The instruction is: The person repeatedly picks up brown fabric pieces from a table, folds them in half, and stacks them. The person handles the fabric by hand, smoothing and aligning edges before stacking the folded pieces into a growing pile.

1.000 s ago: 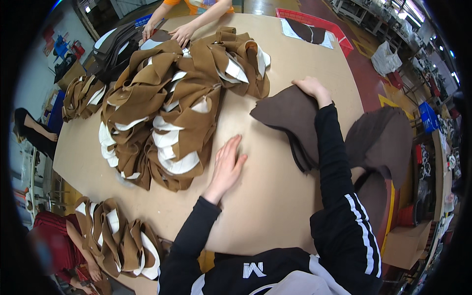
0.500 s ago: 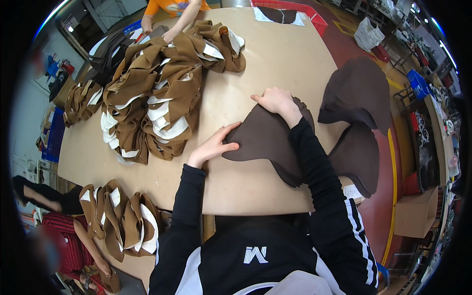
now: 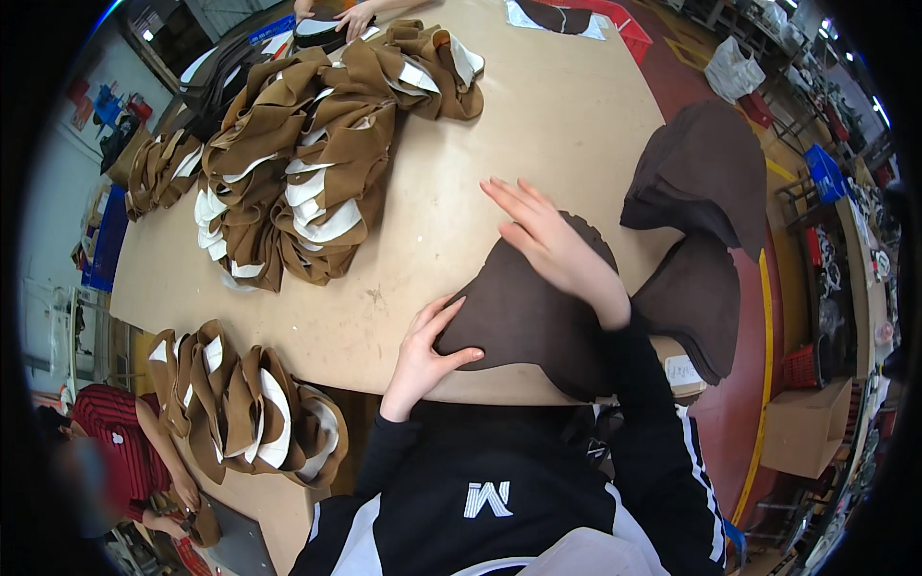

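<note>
A stack of dark brown cut pieces (image 3: 509, 312), curved like shoe uppers, lies on the table in front of me. My left hand (image 3: 423, 350) rests at the stack's left edge, fingers stretched along it and the thumb apart over the nearest corner. Over the stack's far part is my right hand (image 3: 552, 240), its fingers straight and pointing to the far left, nothing held. Whether its palm touches the top piece I cannot tell. To the right, two more dark brown stacks, a far one (image 3: 696, 168) and a nearer one (image 3: 691, 298), lie partly overlapping.
Brown pieces with white linings (image 3: 327, 173) are heaped across the table (image 3: 442, 192) to the left; another bunch (image 3: 240, 403) lies nearer. A co-worker's hands (image 3: 355, 19) work at the far edge. Another person in a striped shirt (image 3: 120, 432) is at lower left. A cardboard box (image 3: 807, 427) stands right.
My right hand has gone from bent over the stack's far edge to stretched flat above it. The left hand and the stack sit lower in the picture, closer to me.
</note>
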A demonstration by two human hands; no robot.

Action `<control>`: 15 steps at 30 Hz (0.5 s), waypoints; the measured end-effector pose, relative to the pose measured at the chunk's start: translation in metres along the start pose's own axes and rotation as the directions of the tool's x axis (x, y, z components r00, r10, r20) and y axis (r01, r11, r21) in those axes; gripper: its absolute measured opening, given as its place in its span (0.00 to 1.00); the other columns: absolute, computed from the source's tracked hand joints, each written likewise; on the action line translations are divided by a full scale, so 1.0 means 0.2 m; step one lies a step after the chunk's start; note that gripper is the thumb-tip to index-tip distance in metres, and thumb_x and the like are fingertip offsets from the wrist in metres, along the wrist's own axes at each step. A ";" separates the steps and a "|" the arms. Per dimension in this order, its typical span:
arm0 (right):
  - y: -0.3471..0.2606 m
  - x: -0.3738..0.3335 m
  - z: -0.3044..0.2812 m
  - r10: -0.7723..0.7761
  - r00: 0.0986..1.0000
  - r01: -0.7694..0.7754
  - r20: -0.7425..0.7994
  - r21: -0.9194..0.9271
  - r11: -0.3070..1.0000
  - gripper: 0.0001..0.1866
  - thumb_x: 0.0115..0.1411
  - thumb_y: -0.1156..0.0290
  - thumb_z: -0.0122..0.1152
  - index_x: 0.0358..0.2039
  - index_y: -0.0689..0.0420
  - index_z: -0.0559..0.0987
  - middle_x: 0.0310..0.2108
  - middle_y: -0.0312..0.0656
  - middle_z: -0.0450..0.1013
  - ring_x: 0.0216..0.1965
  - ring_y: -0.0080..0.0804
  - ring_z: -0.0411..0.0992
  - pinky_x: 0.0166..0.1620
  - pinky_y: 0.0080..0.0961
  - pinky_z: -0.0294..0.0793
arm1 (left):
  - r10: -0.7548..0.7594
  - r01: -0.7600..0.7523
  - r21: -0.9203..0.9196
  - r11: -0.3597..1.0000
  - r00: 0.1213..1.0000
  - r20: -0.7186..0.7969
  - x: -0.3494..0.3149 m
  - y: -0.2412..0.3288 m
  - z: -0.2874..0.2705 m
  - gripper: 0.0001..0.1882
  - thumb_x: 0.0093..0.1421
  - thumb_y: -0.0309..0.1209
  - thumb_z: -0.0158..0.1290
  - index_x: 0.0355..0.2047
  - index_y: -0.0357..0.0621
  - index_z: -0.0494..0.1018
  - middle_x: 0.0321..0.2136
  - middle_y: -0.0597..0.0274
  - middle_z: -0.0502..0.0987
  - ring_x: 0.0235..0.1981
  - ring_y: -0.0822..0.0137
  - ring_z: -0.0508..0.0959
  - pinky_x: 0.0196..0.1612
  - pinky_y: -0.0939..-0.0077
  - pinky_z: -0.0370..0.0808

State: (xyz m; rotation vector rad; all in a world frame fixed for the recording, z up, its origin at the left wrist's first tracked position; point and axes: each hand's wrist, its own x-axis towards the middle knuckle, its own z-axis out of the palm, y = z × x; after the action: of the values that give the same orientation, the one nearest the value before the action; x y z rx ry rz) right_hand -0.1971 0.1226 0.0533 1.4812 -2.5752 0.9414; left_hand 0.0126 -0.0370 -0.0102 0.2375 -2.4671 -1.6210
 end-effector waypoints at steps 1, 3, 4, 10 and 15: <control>-0.09 -0.06 -0.08 -0.072 0.997 0.071 0.017 0.032 0.997 0.29 0.67 0.48 0.56 0.65 0.41 0.71 0.68 0.42 0.64 0.70 0.49 0.58 0.69 0.61 0.52 | 0.024 -0.024 0.005 1.000 0.999 -0.048 0.01 0.00 -0.01 0.36 0.49 0.38 0.72 0.58 0.41 0.75 0.61 0.53 0.71 0.63 0.52 0.70 0.64 0.62 0.68; -0.22 -0.22 -0.12 -0.249 0.965 0.256 0.083 -0.087 0.963 0.31 0.63 0.48 0.60 0.67 0.37 0.70 0.70 0.37 0.62 0.71 0.46 0.57 0.70 0.60 0.50 | 0.070 -0.069 0.018 0.997 0.989 -0.131 0.02 -0.01 -0.01 0.29 0.50 0.35 0.71 0.53 0.41 0.79 0.60 0.54 0.72 0.61 0.54 0.71 0.62 0.62 0.69; -0.27 -0.31 -0.11 -0.333 0.930 0.362 0.154 -0.233 0.903 0.32 0.61 0.48 0.62 0.66 0.36 0.71 0.69 0.34 0.63 0.71 0.42 0.57 0.71 0.58 0.50 | 0.083 -0.082 0.012 0.997 0.987 -0.135 0.03 -0.01 0.00 0.27 0.50 0.33 0.70 0.52 0.40 0.79 0.59 0.55 0.73 0.61 0.54 0.71 0.61 0.63 0.69; -0.12 -0.53 0.02 -0.217 0.955 0.281 0.204 -0.374 0.884 0.28 0.63 0.52 0.61 0.64 0.31 0.73 0.70 0.26 0.63 0.70 0.30 0.60 0.71 0.45 0.55 | 0.165 -0.136 0.200 0.970 0.977 -0.135 0.10 0.07 -0.02 0.22 0.51 0.28 0.68 0.48 0.39 0.81 0.51 0.57 0.77 0.55 0.55 0.73 0.55 0.63 0.71; 0.15 -0.40 -0.18 0.074 0.996 -0.051 0.040 -0.404 0.913 0.26 0.70 0.57 0.52 0.68 0.34 0.69 0.71 0.32 0.62 0.70 0.39 0.59 0.71 0.52 0.54 | 0.175 -0.145 0.177 0.974 0.970 -0.171 0.10 0.11 0.01 0.20 0.55 0.26 0.65 0.50 0.37 0.80 0.46 0.55 0.80 0.49 0.55 0.77 0.52 0.66 0.73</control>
State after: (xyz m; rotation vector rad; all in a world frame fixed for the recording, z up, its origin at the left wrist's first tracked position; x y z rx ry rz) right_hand -0.1858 0.2140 0.0439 1.3292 -2.6517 0.3372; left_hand -0.0077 -0.0313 0.0107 0.1951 -2.4085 -1.2741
